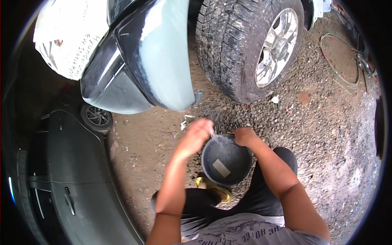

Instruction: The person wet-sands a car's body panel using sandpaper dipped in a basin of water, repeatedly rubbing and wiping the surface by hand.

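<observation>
A dark bucket (237,172) stands on the ground in front of my legs, with a light rectangular block (221,168) inside it. My right hand (244,136) is closed on the bucket's far right rim. Just off the far left rim is my left hand (199,131), blurred by motion. Water (219,139) splashes between its fingertips and the bucket. Whether those fingers hold anything is hidden by the blur. Beyond my hands is a car bumper (165,61), partly pale and dull, partly glossy black.
A muddy tyre (224,49) with a silver wheel rim stands ahead. To the left is a dark car (77,167). White paper masking (73,36) covers part of the nearer vehicle. A green and red hose (322,45) lies on the gravel at right. My foot wears a yellow sandal (222,192).
</observation>
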A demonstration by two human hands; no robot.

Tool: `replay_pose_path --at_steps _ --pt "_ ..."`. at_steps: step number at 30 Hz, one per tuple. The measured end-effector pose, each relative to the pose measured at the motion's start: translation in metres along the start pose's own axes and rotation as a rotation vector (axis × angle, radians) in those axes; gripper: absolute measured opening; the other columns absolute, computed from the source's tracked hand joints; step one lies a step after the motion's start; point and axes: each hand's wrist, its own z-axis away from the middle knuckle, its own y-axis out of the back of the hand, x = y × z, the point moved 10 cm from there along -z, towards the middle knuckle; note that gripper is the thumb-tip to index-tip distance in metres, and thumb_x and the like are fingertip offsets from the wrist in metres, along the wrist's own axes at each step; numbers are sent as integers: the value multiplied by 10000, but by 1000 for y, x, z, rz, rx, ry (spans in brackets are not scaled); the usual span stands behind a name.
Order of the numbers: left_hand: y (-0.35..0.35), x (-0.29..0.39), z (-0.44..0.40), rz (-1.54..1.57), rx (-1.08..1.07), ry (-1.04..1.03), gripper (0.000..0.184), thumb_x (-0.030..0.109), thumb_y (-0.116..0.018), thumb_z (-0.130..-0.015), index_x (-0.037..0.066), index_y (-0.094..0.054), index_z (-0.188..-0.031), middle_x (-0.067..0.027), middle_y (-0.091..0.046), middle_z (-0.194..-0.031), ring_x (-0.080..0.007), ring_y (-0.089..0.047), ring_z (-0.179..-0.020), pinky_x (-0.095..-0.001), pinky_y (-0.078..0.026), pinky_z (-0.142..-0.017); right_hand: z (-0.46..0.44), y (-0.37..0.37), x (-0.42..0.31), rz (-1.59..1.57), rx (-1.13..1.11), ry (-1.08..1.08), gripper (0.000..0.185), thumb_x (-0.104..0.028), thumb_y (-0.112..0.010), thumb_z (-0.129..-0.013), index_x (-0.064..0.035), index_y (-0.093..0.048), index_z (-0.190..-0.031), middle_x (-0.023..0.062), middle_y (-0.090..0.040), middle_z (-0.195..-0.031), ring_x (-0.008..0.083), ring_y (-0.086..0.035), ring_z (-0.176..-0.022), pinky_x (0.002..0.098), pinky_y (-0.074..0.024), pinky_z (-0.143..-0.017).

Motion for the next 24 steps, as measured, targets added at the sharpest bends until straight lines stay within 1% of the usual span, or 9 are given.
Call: replay_pose_path --at_steps 1,3,4,6,10,14,16,18,24 --pt "19 83 12 -218 58 -262 199 221 -543 -1070 73 -648 -990 10 -628 -914 -89 -549 -792 -239 -460 -705 -4 -4 -2 -17 10 20 326 -143 -527 -909 -39 -732 -1139 191 -727 -1171 348 -702 -1112 463 -559 -938" --pt "51 194 30 -385 397 -369 164 91 -553 -1049 68 -706 -1106 -10 -654 -942 -101 -578 -809 -269 -499 -737 -11 -9 -11 -46 32 69 323 -143 -525 -907 -32 -729 -1131 197 -733 -1146 340 -708 -1101 458 -563 -929" --pt "53 248 39 -745 566 -691 155 135 -621 -1022 44 -727 -1087 -44 -643 -941 -115 -597 -834 -250 -491 -731 -11 -10 -17 -47 -14 95 316 -133 -529 -901 -26 -726 -1124 201 -737 -1127 338 -712 -1090 460 -565 -917" --pt "51 297 39 -1225 771 -968 147 39 -740 -901 53 -727 -1047 -84 -641 -984 -216 -612 -950 -347 -498 -869 -7 -7 -24 -45 -105 140 303 -113 -536 -891 -15 -720 -1110 208 -743 -1088 333 -720 -1068 463 -571 -894" --pt "24 331 22 -1482 773 -1256 322 115 -784 -866 130 -725 -1182 -91 -637 -1162 -271 -563 -1142 -422 -412 -1021 -24 -23 -22 -287 -132 80 283 -45 -547 -845 2 -717 -1066 204 -749 -1017 313 -747 -943 462 -584 -817" --pt "11 328 -2 -1612 720 -1271 534 240 -722 -919 117 -584 -1420 -161 -498 -1479 -330 -460 -1361 -470 -329 -1137 -41 -42 -26 -259 -161 137 306 -7 -555 -813 2 -712 -1075 192 -751 -983 280 -757 -770 441 -593 -746" --pt "7 316 -9 -1708 689 -1230 781 405 -726 -883 46 -443 -1516 -201 -337 -1626 -389 -326 -1492 -560 -233 -1203 -43 -40 -28 -183 -138 183 318 -3 -560 -808 1 -708 -1090 188 -751 -977 269 -754 -722 434 -594 -728" --pt "8 305 -11 -1733 660 -1172 816 386 -683 -935 11 -332 -1570 -232 -264 -1648 -411 -215 -1541 -589 -166 -1228 -40 -42 -29 -153 -132 207 331 0 -568 -805 0 -704 -1107 185 -751 -974 265 -752 -703 434 -593 -721" --pt "12 255 -8 -1886 506 -1007 842 390 -688 -935 -10 -308 -1571 -242 -248 -1653 -437 -224 -1533 -637 -135 -1219 -36 -46 -21 -209 -170 159 331 -13 -587 -796 10 -700 -1107 185 -750 -970 267 -753 -726 435 -588 -720"
